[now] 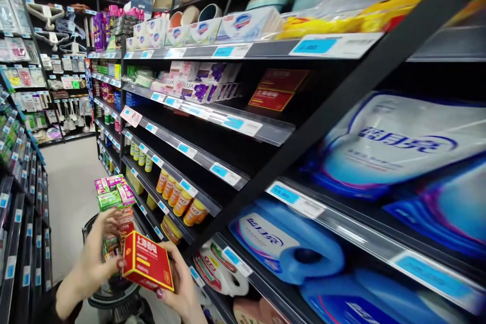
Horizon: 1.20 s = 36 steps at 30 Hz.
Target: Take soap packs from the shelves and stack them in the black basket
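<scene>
A red and yellow soap box [149, 262] with Chinese lettering is held tilted in front of me. My right hand [182, 283] grips it at its right end, thumb along the lower edge. My left hand [91, 258] is at the box's left side, its thumb at the near left corner and its fingers apart above. Behind the hands rises a pile of small pink, green and purple boxes [116, 193], with more red packs below it, partly hidden. Two similar red boxes [271, 96] sit stacked on the shelf at right.
Shelving runs along the right, with Lux soap boxes [195, 90], white soap packs [243, 25], orange canisters [178, 197] and blue detergent jugs [284, 243]. A black round stand or basket [114, 298] is beneath the pile. Another shelf [23, 212] borders the aisle floor [72, 177] on the left.
</scene>
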Tool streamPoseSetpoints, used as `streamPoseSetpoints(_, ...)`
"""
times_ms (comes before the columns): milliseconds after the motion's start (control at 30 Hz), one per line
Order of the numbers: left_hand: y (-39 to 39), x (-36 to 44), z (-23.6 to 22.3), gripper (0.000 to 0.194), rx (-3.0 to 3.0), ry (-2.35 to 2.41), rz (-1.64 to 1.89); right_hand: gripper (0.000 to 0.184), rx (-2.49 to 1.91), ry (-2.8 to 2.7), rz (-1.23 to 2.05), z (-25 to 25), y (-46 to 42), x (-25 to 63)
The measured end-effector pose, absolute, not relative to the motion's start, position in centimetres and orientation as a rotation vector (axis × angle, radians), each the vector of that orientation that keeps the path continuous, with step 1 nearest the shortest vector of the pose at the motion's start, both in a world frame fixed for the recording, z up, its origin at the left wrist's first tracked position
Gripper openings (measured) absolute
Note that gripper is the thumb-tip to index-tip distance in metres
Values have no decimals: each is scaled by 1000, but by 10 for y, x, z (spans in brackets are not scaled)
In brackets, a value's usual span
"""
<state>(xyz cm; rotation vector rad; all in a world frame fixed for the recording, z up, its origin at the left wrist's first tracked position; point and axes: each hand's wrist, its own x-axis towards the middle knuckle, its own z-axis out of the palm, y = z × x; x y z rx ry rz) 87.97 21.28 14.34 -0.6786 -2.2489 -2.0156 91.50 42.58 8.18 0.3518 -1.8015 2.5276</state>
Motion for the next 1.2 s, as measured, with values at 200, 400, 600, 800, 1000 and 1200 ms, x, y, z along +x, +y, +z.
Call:
streamPoseSetpoints(200,217,889,129,74,-823,-2372,-2241,58,418,-2151,2075,120,440,922)
streamPoseSetpoints(400,225,887,129,66,-527,-2359,-2453,58,246,-2035,2364,119,440,923)
streamPoseSetpoints(600,235,874,110,54,-117,-2392,-2523,51,-279,-1994,2577,105,432,918)
streamPoseSetpoints(800,233,867,95,58,-402,-2208,-2767,55,-97,-2012,2281,112,425,927)
streamPoseSetpoints(1000,245,872,71,81,-587,-1832,-3097,67,-42,-2293,1513,142,389,954)
streamPoseSetpoints(1200,245,876,65,79,-672,-1620,-3186,77,27,-2308,1460,152,375,966)
